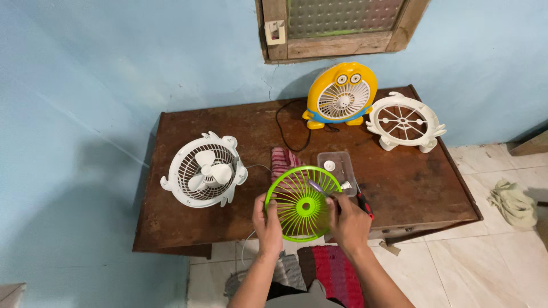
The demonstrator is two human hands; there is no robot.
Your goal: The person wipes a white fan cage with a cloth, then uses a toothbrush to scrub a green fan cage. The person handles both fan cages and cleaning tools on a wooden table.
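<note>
Right now both hands grip the green grille at the tabletop's near edge: left hand curled on its left rim, right hand closed on the right rim. Held past that edge, the grille could slip to the floor, or its thin ribs could snap under a hard squeeze.

evenly lit, fairly bright, soft light from above and in front. dull sheen on the bench, soft shadows behind the yellow fan on the wall. sharp centre, mild wide-angle bending at edges, no blur.
</note>
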